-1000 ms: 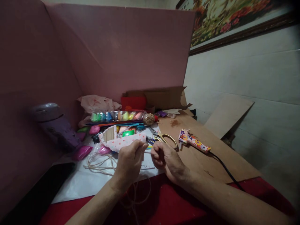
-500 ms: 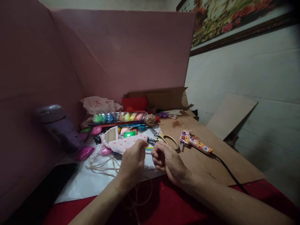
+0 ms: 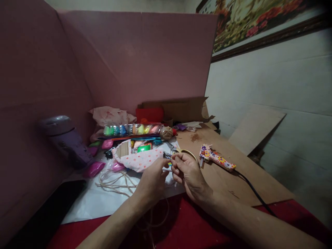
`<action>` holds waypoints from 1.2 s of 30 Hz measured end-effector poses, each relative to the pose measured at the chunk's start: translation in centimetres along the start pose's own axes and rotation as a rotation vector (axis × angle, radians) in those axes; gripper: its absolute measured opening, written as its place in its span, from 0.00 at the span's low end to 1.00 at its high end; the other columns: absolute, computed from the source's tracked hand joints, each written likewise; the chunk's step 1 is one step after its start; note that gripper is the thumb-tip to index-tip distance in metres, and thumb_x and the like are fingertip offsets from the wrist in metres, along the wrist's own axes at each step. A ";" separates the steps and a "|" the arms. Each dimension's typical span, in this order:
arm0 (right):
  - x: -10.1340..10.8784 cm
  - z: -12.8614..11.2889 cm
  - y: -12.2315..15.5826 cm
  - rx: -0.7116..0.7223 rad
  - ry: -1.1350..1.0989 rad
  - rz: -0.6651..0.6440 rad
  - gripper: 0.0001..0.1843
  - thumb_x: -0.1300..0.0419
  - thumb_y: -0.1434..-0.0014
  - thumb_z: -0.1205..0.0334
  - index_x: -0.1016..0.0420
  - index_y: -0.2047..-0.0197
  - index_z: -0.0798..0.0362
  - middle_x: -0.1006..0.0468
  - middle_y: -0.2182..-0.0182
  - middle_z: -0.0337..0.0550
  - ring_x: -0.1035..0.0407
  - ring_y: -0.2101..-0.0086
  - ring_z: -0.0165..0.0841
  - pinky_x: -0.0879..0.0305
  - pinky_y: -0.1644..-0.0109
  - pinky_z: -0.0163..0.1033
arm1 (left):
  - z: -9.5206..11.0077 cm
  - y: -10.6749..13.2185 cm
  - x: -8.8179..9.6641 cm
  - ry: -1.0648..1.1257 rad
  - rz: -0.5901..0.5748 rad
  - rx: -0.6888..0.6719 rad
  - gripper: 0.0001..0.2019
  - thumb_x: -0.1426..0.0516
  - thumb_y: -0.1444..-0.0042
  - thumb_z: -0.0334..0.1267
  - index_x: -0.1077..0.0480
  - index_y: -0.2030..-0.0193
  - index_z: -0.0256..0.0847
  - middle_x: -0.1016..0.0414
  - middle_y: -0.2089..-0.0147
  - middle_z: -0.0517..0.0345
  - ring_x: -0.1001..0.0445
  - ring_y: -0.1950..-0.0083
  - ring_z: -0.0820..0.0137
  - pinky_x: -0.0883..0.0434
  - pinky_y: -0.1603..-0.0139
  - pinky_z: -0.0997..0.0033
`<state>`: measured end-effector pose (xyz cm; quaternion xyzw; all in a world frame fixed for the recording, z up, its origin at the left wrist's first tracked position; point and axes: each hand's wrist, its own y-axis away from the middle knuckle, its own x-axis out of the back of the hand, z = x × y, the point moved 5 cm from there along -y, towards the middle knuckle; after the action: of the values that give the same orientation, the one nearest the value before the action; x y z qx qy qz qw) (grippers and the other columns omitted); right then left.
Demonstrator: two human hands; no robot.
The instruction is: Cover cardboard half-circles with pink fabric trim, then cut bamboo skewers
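Both my hands work close together in front of a polka-dot fabric piece [image 3: 144,160]. My left hand [image 3: 153,180] is closed, thumb and forefinger brought together beside the right fingertips. My right hand [image 3: 190,176] pinches with thumb and forefinger; what is in either pinch is too small to make out. Twine [image 3: 114,186] lies in loose loops left of my left hand, and a thin strand hangs below that hand over the red cloth. Gold-handled scissors [image 3: 188,152] lie just behind my right hand, partly hidden by it.
A floral glue gun [image 3: 216,158] with a black cord lies on cardboard [image 3: 241,183] at right. Clay packs [image 3: 129,129] and a twine ball [image 3: 166,132] sit at the back. A purple bottle [image 3: 68,141] and a dark flat object [image 3: 57,204] are at left.
My right hand has turned from a curled fist to a fingertip pinch, reaching slightly forward. My left hand has shifted slightly right and its fingers have loosened a little.
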<state>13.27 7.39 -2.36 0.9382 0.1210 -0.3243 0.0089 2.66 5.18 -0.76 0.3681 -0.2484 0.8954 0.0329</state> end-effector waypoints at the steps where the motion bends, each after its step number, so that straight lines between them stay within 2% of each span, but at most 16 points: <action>1: 0.1 -0.1 0.0 0.007 -0.003 0.007 0.17 0.33 0.55 0.56 0.35 0.68 0.54 0.38 0.81 0.29 0.49 0.84 0.19 0.53 0.87 0.23 | -0.1 0.0 0.0 -0.010 0.016 -0.009 0.13 0.52 0.47 0.26 0.32 0.58 0.39 0.26 0.64 0.54 0.30 0.65 0.71 0.36 0.64 0.73; 5: 0.1 0.3 0.2 -0.083 0.011 -0.032 0.19 0.34 0.55 0.49 0.36 0.70 0.53 0.41 0.85 0.27 0.55 0.86 0.18 0.57 0.88 0.23 | -0.2 0.2 0.5 -0.055 0.069 0.036 0.10 0.52 0.44 0.29 0.29 0.64 0.38 0.27 0.72 0.57 0.31 0.70 0.72 0.37 0.68 0.74; 9: -0.1 1.0 0.4 -0.225 0.071 -0.110 0.24 0.36 0.56 0.41 0.39 0.76 0.53 0.46 0.89 0.25 0.59 0.89 0.17 0.62 0.89 0.24 | 0.6 0.3 1.2 -0.053 0.101 0.035 0.10 0.51 0.41 0.36 0.30 0.69 0.38 0.33 0.80 0.62 0.35 0.77 0.74 0.39 0.73 0.75; 12: -0.3 1.3 0.5 -0.240 0.116 -0.135 0.26 0.39 0.54 0.39 0.40 0.80 0.54 0.47 0.90 0.26 0.58 0.90 0.17 0.64 0.88 0.26 | 1.6 0.3 1.8 0.029 0.172 -0.071 0.09 0.50 0.42 0.35 0.30 0.69 0.38 0.29 0.74 0.58 0.32 0.72 0.73 0.37 0.69 0.75; 15: -0.3 1.4 0.6 -0.232 0.137 -0.144 0.27 0.39 0.53 0.39 0.42 0.82 0.54 0.47 0.90 0.26 0.58 0.90 0.17 0.65 0.87 0.27 | 2.1 0.3 2.0 0.147 0.211 -0.146 0.07 0.49 0.42 0.34 0.30 0.61 0.38 0.27 0.64 0.53 0.30 0.63 0.71 0.34 0.63 0.74; 18: -0.5 1.6 0.7 -0.272 0.160 -0.197 0.26 0.37 0.54 0.42 0.42 0.82 0.54 0.46 0.90 0.26 0.59 0.89 0.18 0.65 0.86 0.28 | 2.0 0.3 1.8 0.178 0.171 -0.112 0.07 0.48 0.42 0.36 0.31 0.59 0.38 0.27 0.65 0.55 0.31 0.65 0.72 0.35 0.64 0.75; 21: -0.5 1.8 0.7 -0.295 0.195 -0.246 0.28 0.38 0.54 0.40 0.42 0.83 0.54 0.46 0.89 0.27 0.58 0.88 0.18 0.66 0.86 0.28 | 1.8 0.3 1.7 0.143 0.119 -0.049 0.11 0.50 0.41 0.37 0.35 0.72 0.38 0.34 0.77 0.61 0.38 0.75 0.76 0.40 0.72 0.76; 23: -0.3 1.9 0.7 -0.312 0.208 -0.252 0.28 0.39 0.53 0.39 0.42 0.83 0.54 0.46 0.89 0.28 0.58 0.88 0.18 0.66 0.86 0.29 | 2.0 0.4 1.7 0.099 0.093 -0.040 0.14 0.52 0.40 0.37 0.39 0.77 0.39 0.39 0.79 0.64 0.42 0.76 0.76 0.42 0.74 0.76; 26: -0.1 2.1 0.5 -0.313 0.170 -0.214 0.27 0.38 0.53 0.41 0.43 0.81 0.54 0.45 0.89 0.27 0.58 0.88 0.18 0.66 0.85 0.29 | 2.6 0.8 1.4 0.030 0.050 -0.101 0.12 0.52 0.40 0.35 0.39 0.75 0.39 0.37 0.77 0.62 0.42 0.75 0.76 0.42 0.72 0.75; 30: 0.2 1.7 0.3 -0.280 0.146 -0.109 0.26 0.37 0.56 0.41 0.42 0.80 0.53 0.45 0.88 0.27 0.56 0.88 0.19 0.64 0.85 0.28 | 3.2 1.2 0.2 0.049 -0.083 -0.158 0.09 0.50 0.43 0.32 0.37 0.74 0.39 0.33 0.76 0.60 0.40 0.75 0.76 0.42 0.72 0.75; 31: 0.2 1.5 0.3 -0.279 0.145 -0.092 0.26 0.37 0.57 0.41 0.41 0.80 0.53 0.44 0.88 0.28 0.55 0.87 0.19 0.63 0.85 0.28 | 3.1 1.1 0.0 0.062 -0.087 -0.136 0.09 0.49 0.43 0.33 0.36 0.74 0.38 0.32 0.76 0.60 0.39 0.75 0.76 0.42 0.72 0.75; 33: 0.1 1.2 0.4 -0.275 0.136 -0.087 0.25 0.36 0.57 0.41 0.39 0.78 0.54 0.43 0.86 0.28 0.54 0.86 0.19 0.62 0.84 0.27 | 2.7 1.0 0.3 0.103 -0.024 -0.056 0.09 0.49 0.42 0.35 0.34 0.73 0.38 0.31 0.76 0.59 0.37 0.75 0.75 0.40 0.72 0.75; 36: -0.5 1.1 0.6 -0.269 0.135 -0.156 0.22 0.37 0.53 0.43 0.35 0.72 0.54 0.38 0.83 0.31 0.50 0.84 0.20 0.59 0.83 0.26 | 1.9 0.6 0.8 0.243 0.065 0.051 0.09 0.49 0.42 0.39 0.33 0.69 0.38 0.29 0.74 0.58 0.33 0.74 0.74 0.37 0.72 0.75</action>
<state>12.34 6.60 -2.98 0.9359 0.2362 -0.2411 0.1011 3.13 3.68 0.67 0.2493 -0.2315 0.9400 0.0247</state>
